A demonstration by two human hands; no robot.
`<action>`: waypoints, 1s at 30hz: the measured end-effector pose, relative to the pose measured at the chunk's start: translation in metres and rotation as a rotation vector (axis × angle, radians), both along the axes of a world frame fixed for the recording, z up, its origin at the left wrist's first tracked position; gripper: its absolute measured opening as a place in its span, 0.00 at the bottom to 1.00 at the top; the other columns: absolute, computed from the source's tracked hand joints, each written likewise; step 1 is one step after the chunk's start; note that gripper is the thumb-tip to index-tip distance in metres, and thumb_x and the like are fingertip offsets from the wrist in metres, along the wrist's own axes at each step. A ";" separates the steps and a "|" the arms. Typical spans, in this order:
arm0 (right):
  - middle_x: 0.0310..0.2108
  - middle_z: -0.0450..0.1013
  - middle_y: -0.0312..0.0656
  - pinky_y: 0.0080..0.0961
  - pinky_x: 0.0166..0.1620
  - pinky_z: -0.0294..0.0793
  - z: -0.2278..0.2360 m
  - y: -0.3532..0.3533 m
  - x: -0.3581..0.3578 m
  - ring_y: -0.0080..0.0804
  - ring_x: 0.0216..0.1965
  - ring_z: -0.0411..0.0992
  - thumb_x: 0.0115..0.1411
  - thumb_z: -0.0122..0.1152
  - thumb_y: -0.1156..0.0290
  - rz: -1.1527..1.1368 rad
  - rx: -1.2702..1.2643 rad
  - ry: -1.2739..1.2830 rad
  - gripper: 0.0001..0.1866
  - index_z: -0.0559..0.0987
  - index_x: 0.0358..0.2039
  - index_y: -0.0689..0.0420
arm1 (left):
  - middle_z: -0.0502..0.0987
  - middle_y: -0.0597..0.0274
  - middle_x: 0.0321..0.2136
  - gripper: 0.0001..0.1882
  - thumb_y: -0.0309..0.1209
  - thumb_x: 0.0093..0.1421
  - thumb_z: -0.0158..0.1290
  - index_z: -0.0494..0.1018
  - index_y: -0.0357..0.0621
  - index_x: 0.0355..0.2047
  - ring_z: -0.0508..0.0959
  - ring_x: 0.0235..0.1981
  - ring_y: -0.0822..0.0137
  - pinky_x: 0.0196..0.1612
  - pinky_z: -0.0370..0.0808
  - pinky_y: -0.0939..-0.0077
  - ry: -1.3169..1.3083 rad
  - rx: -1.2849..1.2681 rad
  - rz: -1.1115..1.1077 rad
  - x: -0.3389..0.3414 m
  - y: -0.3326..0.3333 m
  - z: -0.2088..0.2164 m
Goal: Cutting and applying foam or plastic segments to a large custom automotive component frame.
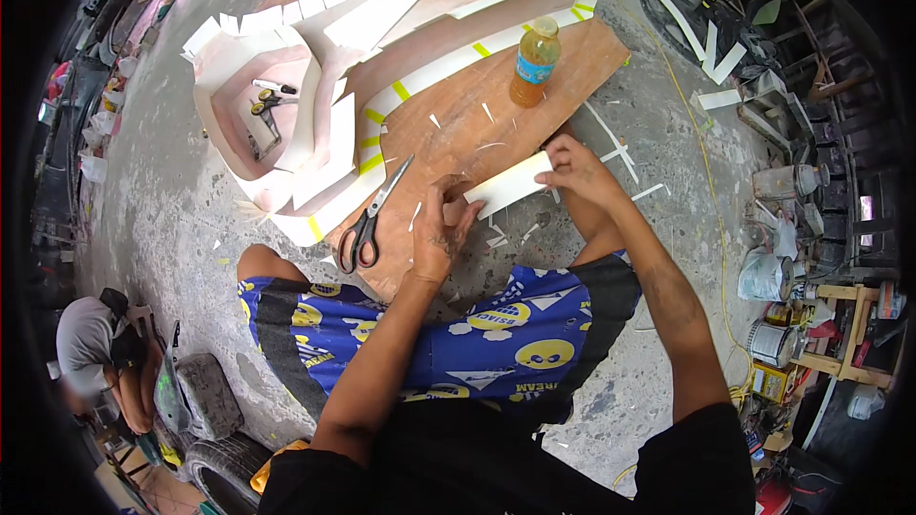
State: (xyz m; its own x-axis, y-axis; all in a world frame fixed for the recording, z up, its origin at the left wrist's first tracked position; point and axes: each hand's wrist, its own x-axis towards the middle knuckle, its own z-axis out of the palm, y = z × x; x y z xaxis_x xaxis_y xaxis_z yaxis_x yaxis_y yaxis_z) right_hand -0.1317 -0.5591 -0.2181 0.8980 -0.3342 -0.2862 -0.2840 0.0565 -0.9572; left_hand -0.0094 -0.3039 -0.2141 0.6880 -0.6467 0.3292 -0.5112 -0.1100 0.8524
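Between my two hands is a short white strip of card (510, 185), slanting up to the right above the board's near edge. My left hand (446, 221) is closed on its left end, thumb along the near side. My right hand (575, 172) pinches the other end between thumb and fingers. Black-handled scissors (361, 236) lie on the brown wooden board (439, 148) just left of my left hand. Beyond them stands a large shape built of white card (334, 167), its edges held with short yellow-green tape pieces.
A capped plastic bottle of amber liquid (534, 67) stands on the board. A marker (274, 87) and a yellow-and-black tool (264, 105) lie inside the card shape. White offcuts litter board and floor. Tins and jars (771, 343) line the right; a person (100, 343) crouches at left.
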 end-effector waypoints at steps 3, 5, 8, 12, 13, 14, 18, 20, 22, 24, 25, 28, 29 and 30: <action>0.33 0.78 0.41 0.22 0.39 0.79 0.053 0.037 -0.025 0.27 0.37 0.79 0.56 0.70 0.81 -0.147 -0.005 -0.065 0.22 0.68 0.46 0.60 | 0.82 0.53 0.41 0.24 0.21 0.55 0.65 0.69 0.40 0.50 0.83 0.41 0.57 0.46 0.78 0.68 -0.203 0.088 0.075 0.004 0.007 0.062; 0.33 0.78 0.41 0.21 0.40 0.79 0.062 0.067 -0.042 0.26 0.37 0.79 0.56 0.69 0.82 -0.190 -0.020 -0.133 0.22 0.68 0.47 0.61 | 0.82 0.53 0.41 0.24 0.21 0.53 0.65 0.70 0.39 0.50 0.83 0.43 0.58 0.48 0.78 0.68 -0.358 0.155 0.117 0.003 0.011 0.090; 0.33 0.78 0.40 0.18 0.41 0.77 0.094 0.122 -0.053 0.21 0.36 0.77 0.58 0.67 0.84 -0.265 0.108 -0.164 0.23 0.68 0.51 0.62 | 0.82 0.52 0.41 0.21 0.20 0.51 0.67 0.74 0.39 0.45 0.82 0.44 0.57 0.48 0.78 0.69 -0.054 0.000 -0.187 -0.016 0.026 0.113; 0.33 0.79 0.39 0.16 0.41 0.77 0.119 0.178 -0.055 0.18 0.35 0.76 0.59 0.66 0.84 -0.314 -0.013 -0.175 0.25 0.72 0.57 0.64 | 0.81 0.52 0.41 0.20 0.21 0.55 0.64 0.71 0.40 0.47 0.84 0.40 0.55 0.39 0.80 0.66 -0.033 -0.036 -0.299 -0.030 0.043 0.109; 0.33 0.79 0.39 0.16 0.41 0.77 0.118 0.184 -0.057 0.18 0.35 0.76 0.59 0.66 0.84 -0.314 -0.013 -0.169 0.25 0.72 0.57 0.64 | 0.82 0.52 0.41 0.20 0.22 0.55 0.64 0.71 0.39 0.47 0.84 0.42 0.56 0.40 0.80 0.67 0.027 -0.064 -0.299 -0.030 0.048 0.109; 0.34 0.80 0.39 0.16 0.41 0.76 0.116 0.189 -0.058 0.18 0.36 0.77 0.59 0.66 0.83 -0.318 -0.017 -0.159 0.23 0.74 0.56 0.64 | 0.82 0.51 0.41 0.20 0.22 0.56 0.64 0.71 0.39 0.47 0.84 0.44 0.57 0.41 0.81 0.67 0.087 -0.093 -0.299 -0.030 0.053 0.108; 0.38 0.82 0.44 0.17 0.42 0.76 0.118 0.198 -0.065 0.20 0.39 0.79 0.61 0.65 0.80 -0.278 -0.071 -0.109 0.19 0.78 0.53 0.63 | 0.83 0.52 0.40 0.22 0.19 0.55 0.65 0.69 0.36 0.48 0.85 0.44 0.61 0.42 0.82 0.73 0.138 -0.023 -0.336 -0.031 0.071 0.113; 0.38 0.83 0.45 0.18 0.42 0.77 0.124 0.201 -0.067 0.20 0.39 0.79 0.61 0.65 0.79 -0.243 -0.129 -0.068 0.18 0.78 0.53 0.63 | 0.83 0.52 0.40 0.23 0.20 0.55 0.65 0.69 0.36 0.49 0.85 0.43 0.61 0.42 0.82 0.73 0.143 0.002 -0.332 -0.031 0.078 0.114; 0.38 0.83 0.45 0.19 0.42 0.78 0.131 0.204 -0.064 0.20 0.39 0.79 0.63 0.64 0.78 -0.207 -0.191 -0.025 0.16 0.80 0.51 0.64 | 0.83 0.52 0.40 0.22 0.20 0.55 0.65 0.69 0.36 0.48 0.85 0.43 0.61 0.42 0.82 0.73 0.165 -0.004 -0.331 -0.031 0.083 0.116; 0.37 0.83 0.44 0.19 0.42 0.78 0.135 0.206 -0.064 0.21 0.39 0.79 0.63 0.64 0.78 -0.222 -0.213 -0.030 0.14 0.81 0.49 0.64 | 0.84 0.52 0.39 0.22 0.20 0.55 0.65 0.69 0.36 0.48 0.85 0.43 0.61 0.42 0.82 0.74 0.186 -0.010 -0.327 -0.032 0.085 0.117; 0.37 0.83 0.44 0.18 0.41 0.78 0.136 0.206 -0.063 0.21 0.39 0.80 0.63 0.63 0.79 -0.233 -0.232 -0.042 0.12 0.82 0.47 0.64 | 0.83 0.52 0.41 0.20 0.21 0.56 0.64 0.70 0.37 0.47 0.85 0.42 0.59 0.41 0.82 0.71 0.173 -0.023 -0.338 -0.032 0.087 0.117; 0.35 0.83 0.43 0.17 0.41 0.77 0.135 0.206 -0.066 0.21 0.38 0.80 0.62 0.63 0.79 -0.279 -0.077 -0.032 0.10 0.83 0.45 0.65 | 0.82 0.51 0.43 0.19 0.23 0.57 0.64 0.70 0.38 0.46 0.85 0.41 0.56 0.39 0.82 0.68 0.158 -0.029 -0.369 -0.032 0.089 0.109; 0.35 0.83 0.43 0.17 0.41 0.77 0.134 0.207 -0.068 0.21 0.38 0.80 0.62 0.63 0.79 -0.282 -0.079 -0.028 0.10 0.83 0.45 0.65 | 0.81 0.51 0.44 0.19 0.23 0.57 0.63 0.70 0.39 0.47 0.85 0.42 0.56 0.40 0.82 0.67 0.155 -0.020 -0.392 -0.033 0.089 0.107; 0.35 0.83 0.43 0.17 0.40 0.77 0.134 0.209 -0.070 0.21 0.38 0.80 0.62 0.64 0.79 -0.284 -0.134 -0.009 0.10 0.83 0.44 0.65 | 0.81 0.51 0.44 0.19 0.23 0.57 0.63 0.70 0.39 0.47 0.85 0.42 0.56 0.40 0.82 0.67 0.159 -0.022 -0.396 -0.034 0.089 0.107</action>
State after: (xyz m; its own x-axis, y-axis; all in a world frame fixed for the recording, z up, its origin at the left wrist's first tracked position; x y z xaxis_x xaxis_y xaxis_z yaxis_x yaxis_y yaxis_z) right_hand -0.2021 -0.3505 -0.0846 0.7653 -0.6066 -0.2154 -0.2666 0.0059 -0.9638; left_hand -0.0432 -0.2144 -0.1071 0.4313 -0.8653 0.2552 -0.3719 0.0872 0.9242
